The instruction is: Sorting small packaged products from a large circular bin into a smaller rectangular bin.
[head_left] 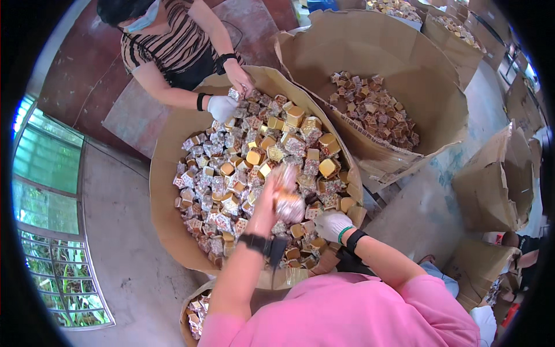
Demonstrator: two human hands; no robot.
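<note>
A large round-walled cardboard bin (167,231) in front of me holds a heap of small gold-topped boxes (254,156), many in crinkled clear wrap. Over the heap, my bare left hand (269,199) is smeared by motion, its fingers curled around a wrapped small box (290,207). My right hand (333,225), in a white glove, is at the bin's near right side, against the heap. Its fingertips are partly hidden among the boxes, so I cannot make out a grip. Dark bands circle both my wrists.
Across the bin, a co-worker's gloved hand (222,107) and bare hand (240,80) reach into the heap. A second cardboard bin (370,46) at the far right holds brown-and-white pieces (376,110). More cartons (491,179) stand at right; a smaller container (186,324) sits below left.
</note>
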